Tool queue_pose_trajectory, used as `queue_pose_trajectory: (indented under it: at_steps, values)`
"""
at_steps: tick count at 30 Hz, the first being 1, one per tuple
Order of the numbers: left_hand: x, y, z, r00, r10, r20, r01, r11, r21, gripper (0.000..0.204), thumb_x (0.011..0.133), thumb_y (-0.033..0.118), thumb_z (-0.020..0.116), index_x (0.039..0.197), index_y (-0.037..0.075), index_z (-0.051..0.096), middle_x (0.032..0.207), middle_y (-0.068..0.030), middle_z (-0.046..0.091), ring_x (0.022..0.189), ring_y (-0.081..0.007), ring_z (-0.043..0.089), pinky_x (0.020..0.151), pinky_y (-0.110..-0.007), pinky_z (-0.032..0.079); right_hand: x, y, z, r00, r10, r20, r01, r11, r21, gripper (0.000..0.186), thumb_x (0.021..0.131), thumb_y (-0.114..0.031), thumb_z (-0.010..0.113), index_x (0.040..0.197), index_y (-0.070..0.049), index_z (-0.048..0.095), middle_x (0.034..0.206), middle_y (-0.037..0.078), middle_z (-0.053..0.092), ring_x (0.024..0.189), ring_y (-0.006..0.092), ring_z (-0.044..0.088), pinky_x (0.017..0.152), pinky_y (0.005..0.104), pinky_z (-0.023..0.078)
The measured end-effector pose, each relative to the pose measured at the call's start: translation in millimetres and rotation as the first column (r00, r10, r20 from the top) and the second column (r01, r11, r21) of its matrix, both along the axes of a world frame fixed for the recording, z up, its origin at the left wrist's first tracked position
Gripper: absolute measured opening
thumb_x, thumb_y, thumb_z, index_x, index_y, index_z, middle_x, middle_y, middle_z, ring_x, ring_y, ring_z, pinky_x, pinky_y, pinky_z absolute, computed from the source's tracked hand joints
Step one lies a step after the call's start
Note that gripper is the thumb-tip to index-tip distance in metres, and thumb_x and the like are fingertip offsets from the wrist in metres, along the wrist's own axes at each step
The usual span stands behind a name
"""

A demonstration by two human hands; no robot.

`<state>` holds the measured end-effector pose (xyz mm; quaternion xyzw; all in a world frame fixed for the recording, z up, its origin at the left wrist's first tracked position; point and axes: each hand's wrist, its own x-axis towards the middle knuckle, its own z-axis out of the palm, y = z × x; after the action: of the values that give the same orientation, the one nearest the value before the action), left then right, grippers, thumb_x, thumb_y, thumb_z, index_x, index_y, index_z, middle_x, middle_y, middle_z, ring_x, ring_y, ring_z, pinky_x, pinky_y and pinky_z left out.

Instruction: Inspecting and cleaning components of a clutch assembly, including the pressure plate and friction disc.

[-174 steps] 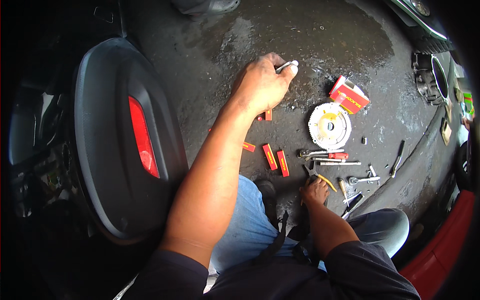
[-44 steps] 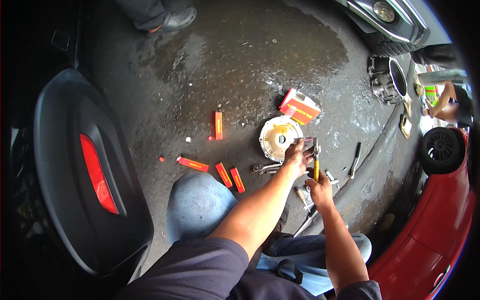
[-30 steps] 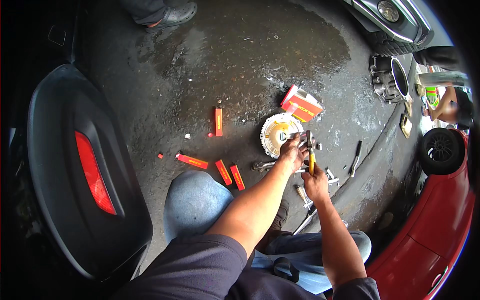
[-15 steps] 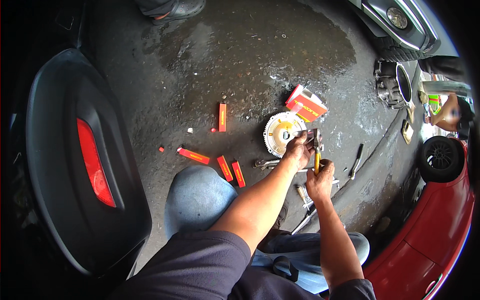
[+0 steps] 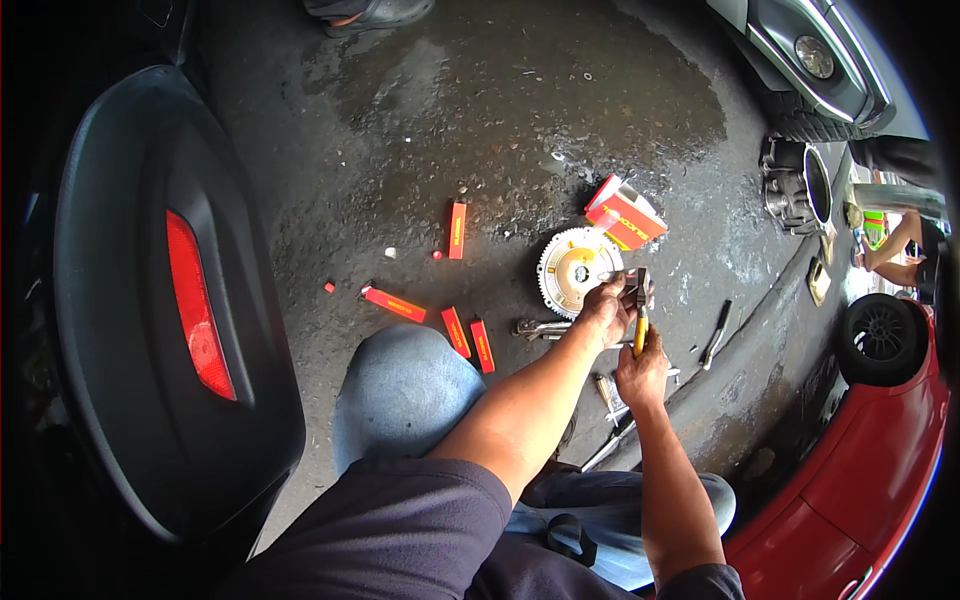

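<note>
My right hand (image 5: 643,372) is closed round the yellow handle (image 5: 640,332) of a hammer, its dark metal head (image 5: 643,280) pointing away from me. Right beside that head, my left hand (image 5: 606,312) has its fingers curled; what they hold is too small and dark to make out. Just past my left fingertips a round metal disc (image 5: 562,250) with a toothed rim lies flat on the floor, its brownish centre showing a splined hole. Touching or nearly touching its far edge is an opened red and white box (image 5: 628,215).
Several slim red boxes (image 5: 457,230) lie on the left, with a small red cap (image 5: 437,255). Tools, including a dark-handled one (image 5: 716,335), lie near my knees. A metal housing (image 5: 790,185) stands far right. A black bumper (image 5: 130,300) and a red car (image 5: 860,460) flank me.
The whole view has shifted slightly. My left hand has drawn a little back from the disc, leaving its centre more exposed. The hammer head has tilted slightly beside my left fingers.
</note>
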<state>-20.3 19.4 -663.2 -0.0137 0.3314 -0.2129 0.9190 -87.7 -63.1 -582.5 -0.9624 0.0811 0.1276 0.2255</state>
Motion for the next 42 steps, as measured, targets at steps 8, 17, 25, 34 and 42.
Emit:
queue_pose_trajectory:
  at_steps: [8, 17, 25, 34, 42]
  values:
    - [0.4, -1.0, 0.0, 0.998, 0.005, 0.061, -0.004, 1.0, -0.017, 0.031, 0.098, 0.025, 0.047, 0.114, -0.001, 0.052, 0.102, -0.014, 0.062, 0.096, -0.0276, 0.063, 0.086, -0.042, 0.054, 3.1, 3.5, 6.5, 0.988, -0.123, -0.093, 0.119, 0.992, -0.047, 0.034, 0.083, -0.018, 0.059, 0.106, 0.005, 0.05, 0.091, 0.031, 0.061, 0.088, 0.0481, 0.06, 0.077, 0.0492, 0.047]
    - [-0.8, -1.0, -2.6, 0.997, 0.011, 0.074, -0.011, 1.0, 0.003, 0.031, 0.098, 0.025, 0.047, 0.112, -0.002, 0.053, 0.099, -0.0133, 0.062, 0.092, -0.0268, 0.063, 0.084, -0.042, 0.054, 5.6, 7.2, 10.5, 0.976, -0.15, -0.157, 0.147, 0.989, -0.028, 0.031, 0.082, -0.018, 0.061, 0.1, 0.005, 0.05, 0.088, 0.032, 0.061, 0.086, 0.0488, 0.059, 0.076, 0.05, 0.045]
    - [-1.5, -1.2, -10.7, 0.995, 0.009, 0.102, -0.006, 0.999, -0.033, 0.032, 0.098, 0.027, 0.046, 0.111, -0.002, 0.054, 0.097, -0.0134, 0.063, 0.09, -0.026, 0.064, 0.083, -0.041, 0.055, 4.2, -3.6, -1.8, 0.984, -0.112, -0.138, 0.111, 0.994, -0.017, 0.024, 0.078, -0.009, 0.053, 0.097, 0.005, 0.049, 0.084, 0.032, 0.06, 0.083, 0.0499, 0.059, 0.073, 0.051, 0.047]
    - [0.5, -10.1, 3.1, 0.994, -0.108, 0.01, 0.109, 0.994, -0.027, 0.037, 0.1, 0.036, 0.039, 0.112, 0.005, 0.054, 0.1, -0.0114, 0.065, 0.088, -0.0227, 0.064, 0.081, -0.038, 0.051, 7.3, -7.1, -1.3, 0.975, -0.159, -0.157, 0.153, 0.987, -0.05, 0.025, 0.077, -0.008, 0.051, 0.1, 0.003, 0.05, 0.089, 0.033, 0.061, 0.088, 0.0503, 0.058, 0.078, 0.0509, 0.045]
    - [0.1, -8.2, 4.3, 0.976, -0.216, -0.033, 0.218, 0.966, 0.138, 0.039, 0.1, 0.044, 0.035, 0.104, 0.012, 0.059, 0.096, -0.0075, 0.068, 0.081, -0.0196, 0.064, 0.071, -0.037, 0.049, 3.3, 3.2, -12.2, 0.988, -0.106, -0.113, 0.1, 0.993, -0.061, 0.024, 0.077, -0.007, 0.052, 0.098, 0.004, 0.047, 0.084, 0.033, 0.061, 0.081, 0.051, 0.059, 0.073, 0.0542, 0.048]
